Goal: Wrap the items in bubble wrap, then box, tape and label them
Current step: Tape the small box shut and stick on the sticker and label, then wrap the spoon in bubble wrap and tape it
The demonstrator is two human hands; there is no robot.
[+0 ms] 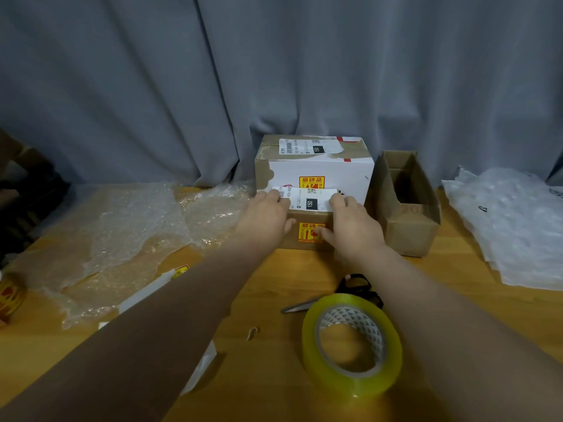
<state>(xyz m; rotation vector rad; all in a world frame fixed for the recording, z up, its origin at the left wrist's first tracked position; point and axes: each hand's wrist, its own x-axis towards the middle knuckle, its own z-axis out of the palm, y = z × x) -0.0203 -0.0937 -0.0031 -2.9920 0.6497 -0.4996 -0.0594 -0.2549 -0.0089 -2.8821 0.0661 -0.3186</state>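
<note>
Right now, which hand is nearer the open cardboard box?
Right. The right hand rests on the small box's right end, beside the open cardboard box. The left hand rests on the small box's left end, farther away.

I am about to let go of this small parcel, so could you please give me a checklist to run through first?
1. Shipping label on top of the small box: ok, left hand and right hand press it.
2. Label edges stuck flat: cannot tell, fingers cover them.
3. Fragile sticker on the front: ok.
4. Box taped shut: cannot tell.
5. Tape roll and scissors on the near table: ok.
</note>
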